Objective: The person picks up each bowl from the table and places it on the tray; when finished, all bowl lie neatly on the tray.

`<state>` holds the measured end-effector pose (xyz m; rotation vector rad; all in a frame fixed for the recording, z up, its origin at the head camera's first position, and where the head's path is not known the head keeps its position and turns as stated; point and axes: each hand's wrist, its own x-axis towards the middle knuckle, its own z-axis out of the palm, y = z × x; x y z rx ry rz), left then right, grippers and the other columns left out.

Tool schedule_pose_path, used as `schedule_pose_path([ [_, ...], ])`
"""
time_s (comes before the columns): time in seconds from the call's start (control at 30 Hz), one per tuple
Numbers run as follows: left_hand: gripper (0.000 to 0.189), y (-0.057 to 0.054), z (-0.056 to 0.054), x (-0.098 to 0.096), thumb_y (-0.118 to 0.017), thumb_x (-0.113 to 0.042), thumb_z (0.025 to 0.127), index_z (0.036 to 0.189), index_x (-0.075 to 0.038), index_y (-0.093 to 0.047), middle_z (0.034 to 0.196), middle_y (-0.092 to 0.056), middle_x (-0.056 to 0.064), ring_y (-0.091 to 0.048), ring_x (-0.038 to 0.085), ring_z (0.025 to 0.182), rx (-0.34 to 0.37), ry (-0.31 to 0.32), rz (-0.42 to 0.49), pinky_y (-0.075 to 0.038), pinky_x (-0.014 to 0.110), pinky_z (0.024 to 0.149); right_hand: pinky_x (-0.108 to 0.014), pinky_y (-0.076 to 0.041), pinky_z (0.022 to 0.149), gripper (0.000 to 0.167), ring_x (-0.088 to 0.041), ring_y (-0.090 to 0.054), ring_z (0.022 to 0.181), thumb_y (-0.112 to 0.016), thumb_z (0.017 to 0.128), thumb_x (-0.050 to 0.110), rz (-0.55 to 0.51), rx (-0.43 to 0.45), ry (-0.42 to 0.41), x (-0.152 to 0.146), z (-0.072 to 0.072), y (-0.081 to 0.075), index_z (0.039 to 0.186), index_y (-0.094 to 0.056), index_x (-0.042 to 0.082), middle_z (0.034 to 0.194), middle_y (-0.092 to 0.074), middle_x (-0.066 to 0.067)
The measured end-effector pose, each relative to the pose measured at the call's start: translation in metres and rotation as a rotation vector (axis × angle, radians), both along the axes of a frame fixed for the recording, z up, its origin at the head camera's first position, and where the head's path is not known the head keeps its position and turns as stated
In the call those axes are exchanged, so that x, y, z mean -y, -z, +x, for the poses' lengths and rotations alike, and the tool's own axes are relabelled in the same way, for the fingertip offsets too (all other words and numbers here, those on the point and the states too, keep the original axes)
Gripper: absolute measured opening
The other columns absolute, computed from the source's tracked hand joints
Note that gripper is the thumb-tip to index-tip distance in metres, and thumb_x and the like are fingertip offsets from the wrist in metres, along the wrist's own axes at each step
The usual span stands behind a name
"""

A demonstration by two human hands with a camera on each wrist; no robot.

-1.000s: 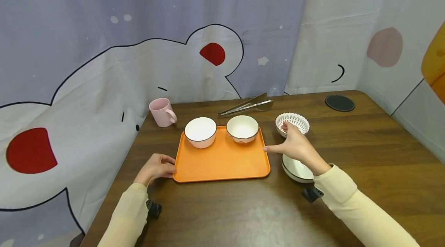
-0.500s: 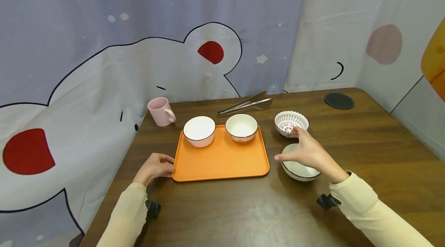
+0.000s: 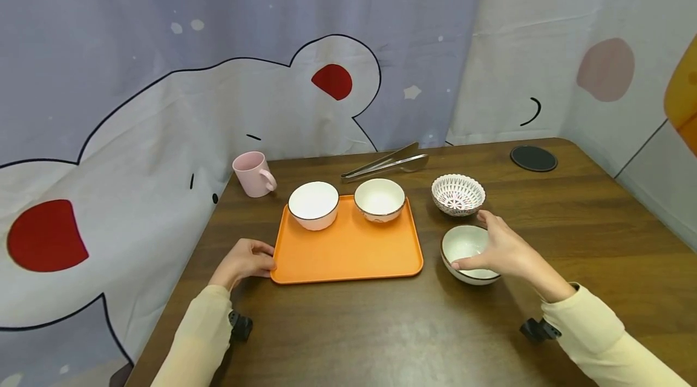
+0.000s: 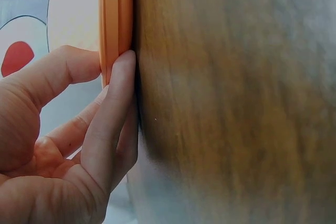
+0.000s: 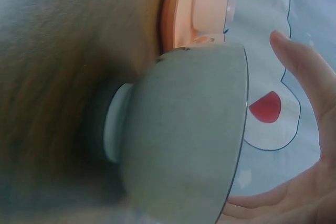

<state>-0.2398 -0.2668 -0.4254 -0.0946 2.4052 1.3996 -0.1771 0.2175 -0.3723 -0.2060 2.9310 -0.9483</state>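
My left hand (image 3: 244,263) pinches the left edge of an orange tray (image 3: 354,254). In the left wrist view the thumb lies at the rim and the fingers (image 4: 118,85) press against the tray's side and underside. My right hand (image 3: 506,254) is over the right part of a cream bowl with a dark rim (image 3: 463,243), thumb and fingers spread wide, holding nothing. The right wrist view has this bowl (image 5: 184,124) in front of the palm, with the thumb and fingers beyond its rim. A white bowl (image 3: 313,202) and a second cream bowl (image 3: 379,199) stand on the tray's back half.
Behind the cream bowl on the right stands a white openwork basket (image 3: 458,193). Metal tongs (image 3: 386,164) lie behind the tray, with a pink mug (image 3: 254,175) at the back left. A black round coaster (image 3: 533,158) lies at the back right of the wooden table (image 3: 354,338).
My right hand has moved from the openwork basket toward me and right, to over the cream bowl beside the tray. The left hand stays on the tray's edge.
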Motion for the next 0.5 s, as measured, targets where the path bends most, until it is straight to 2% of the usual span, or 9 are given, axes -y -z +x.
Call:
schedule_pose_path([
  [0.23,0.043,-0.001,0.001,-0.001,-0.07,0.004,0.081,0.119,0.016,-0.055,0.096,-0.067,0.019,-0.067,0.02,0.078,-0.005,0.0,0.002,-0.062,0.037,0.074,-0.056,-0.048,0.09,0.124,-0.047,-0.051,0.112,-0.09,0.06,0.043,0.012,-0.006,-0.023,-0.01,0.009,0.01,0.142,-0.02,-0.017,0.136,-0.036,-0.039],
  [0.5,0.042,0.0,0.001,-0.002,-0.07,0.005,0.08,0.118,0.016,-0.056,0.095,-0.067,0.018,-0.067,0.02,0.078,-0.003,-0.001,0.012,-0.062,0.036,0.074,-0.055,-0.05,0.087,0.123,-0.046,-0.052,0.109,-0.091,0.058,0.041,0.028,-0.004,-0.034,-0.018,0.013,0.021,0.142,-0.021,-0.018,0.132,-0.04,-0.038],
])
